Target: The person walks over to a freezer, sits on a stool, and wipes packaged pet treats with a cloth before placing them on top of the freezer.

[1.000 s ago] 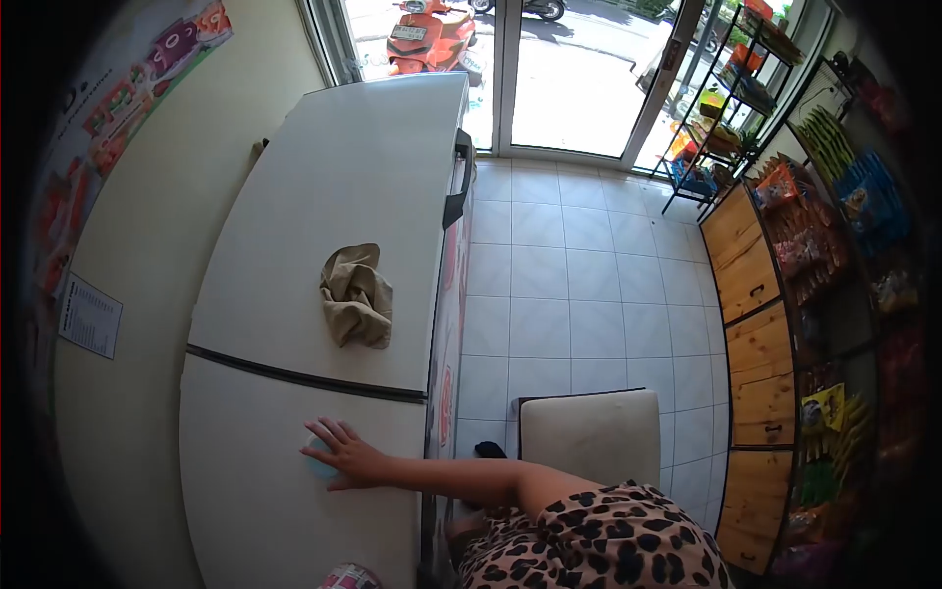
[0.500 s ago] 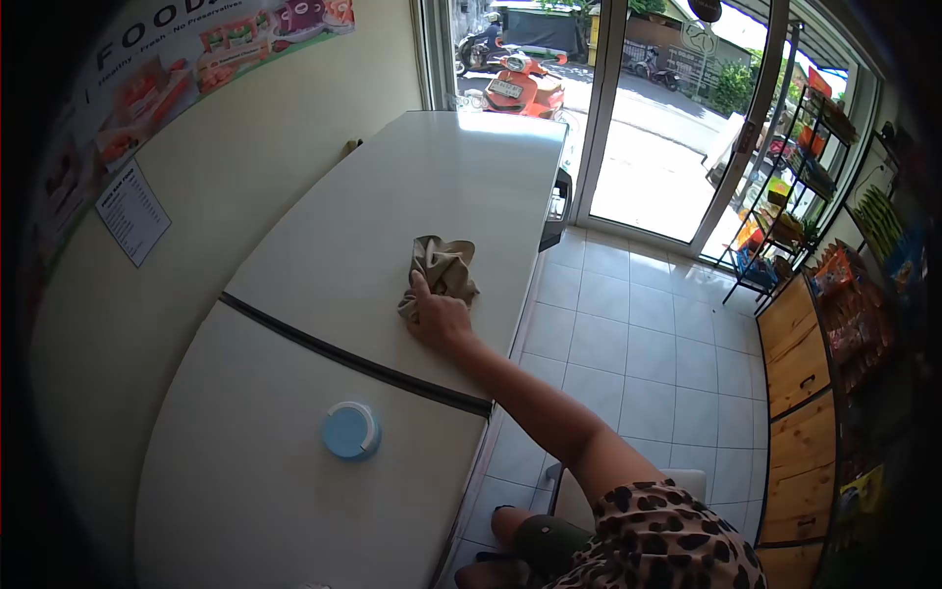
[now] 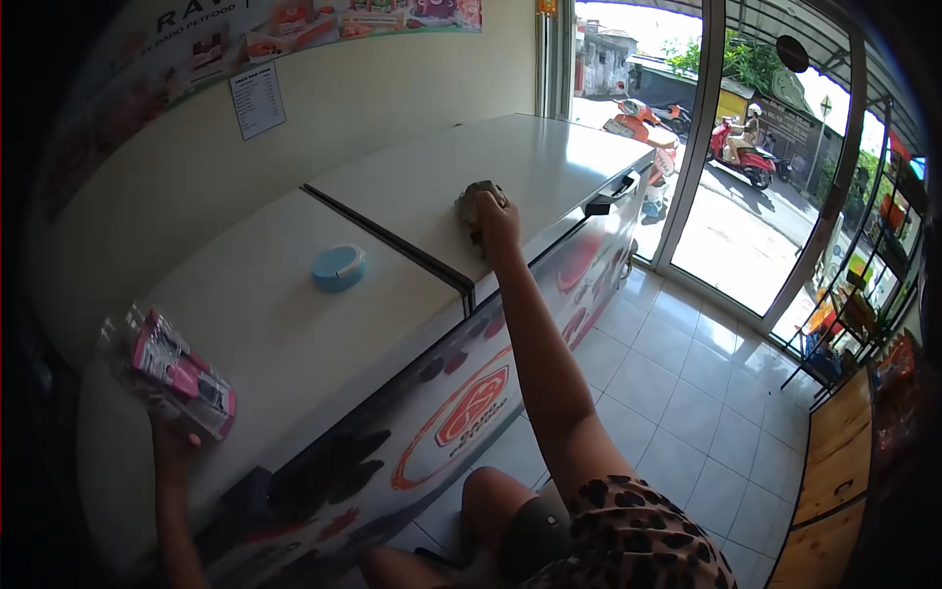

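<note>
My right hand [image 3: 498,218] is closed around a crumpled olive-beige cloth [image 3: 475,201], pressed on the white lid [image 3: 549,157] of a chest freezer. At lower left, my left hand [image 3: 177,432] is at the bottom end of a pink and clear plastic packet [image 3: 182,373] and appears to grip it; most of its fingers are hidden behind the packet. Between the two hands, a round light-blue container [image 3: 339,267] with a pale band sits on the nearer lid. A dark seam [image 3: 383,236] divides the two lids.
The freezer's printed front [image 3: 471,412] faces my legs, and a black handle [image 3: 610,196] juts from its edge. A glass door [image 3: 756,177] leads to the street, where a person rides a red scooter [image 3: 741,152]. A shelf rack [image 3: 863,265] and wooden cabinets [image 3: 834,481] stand at right.
My view has tilted and shifted, showing the freezer front. My left hand and the packet have come into view at lower left. My right hand still holds the cloth, now bunched smaller.
</note>
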`<state>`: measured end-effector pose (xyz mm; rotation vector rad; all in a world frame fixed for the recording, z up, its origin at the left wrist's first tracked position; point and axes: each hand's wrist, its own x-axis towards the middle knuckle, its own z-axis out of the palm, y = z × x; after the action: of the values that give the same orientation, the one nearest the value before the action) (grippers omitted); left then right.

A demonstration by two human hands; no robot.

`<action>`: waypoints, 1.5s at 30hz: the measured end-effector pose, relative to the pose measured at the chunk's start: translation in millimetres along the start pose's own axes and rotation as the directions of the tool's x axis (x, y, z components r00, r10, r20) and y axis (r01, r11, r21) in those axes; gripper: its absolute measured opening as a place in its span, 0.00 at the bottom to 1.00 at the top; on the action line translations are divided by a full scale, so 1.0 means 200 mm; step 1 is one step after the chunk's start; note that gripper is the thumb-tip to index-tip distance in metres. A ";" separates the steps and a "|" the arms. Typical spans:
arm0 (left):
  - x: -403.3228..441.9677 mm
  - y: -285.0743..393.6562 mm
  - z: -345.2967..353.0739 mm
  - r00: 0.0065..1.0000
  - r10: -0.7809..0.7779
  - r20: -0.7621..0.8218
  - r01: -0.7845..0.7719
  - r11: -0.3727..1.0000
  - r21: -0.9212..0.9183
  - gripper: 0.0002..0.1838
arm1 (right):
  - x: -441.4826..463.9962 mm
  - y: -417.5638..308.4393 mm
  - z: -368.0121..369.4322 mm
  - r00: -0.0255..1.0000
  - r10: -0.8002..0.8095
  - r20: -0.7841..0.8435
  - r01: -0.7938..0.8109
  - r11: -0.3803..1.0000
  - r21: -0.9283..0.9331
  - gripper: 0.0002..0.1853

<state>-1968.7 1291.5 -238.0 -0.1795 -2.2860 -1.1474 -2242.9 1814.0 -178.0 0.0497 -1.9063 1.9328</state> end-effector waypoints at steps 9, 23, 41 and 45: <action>0.22 0.09 0.25 0.869 0.094 -0.485 -0.117 0.993 -0.018 0.56 | -1.44 0.07 -0.51 0.871 -0.098 0.482 -0.326 0.617 0.716 0.20; -0.08 0.67 0.55 0.910 0.085 -0.405 -0.134 0.986 -0.095 0.36 | -2.08 0.56 -0.69 0.499 0.413 0.762 -0.866 0.211 0.453 0.16; -1.88 0.50 1.52 0.781 -0.286 0.556 0.488 0.834 -0.256 0.61 | -2.16 1.08 -0.30 0.302 0.408 0.862 -0.903 0.413 0.120 0.25; -1.97 0.44 1.49 0.789 -0.194 0.583 0.329 0.935 -0.134 0.63 | -2.24 1.22 -0.27 0.183 0.469 0.864 -0.812 0.567 -0.136 0.21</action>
<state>-1738.4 1627.0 -529.8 -0.3333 -2.7473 -1.6928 -1899.2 1752.6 -553.4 0.4080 -2.3065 3.3859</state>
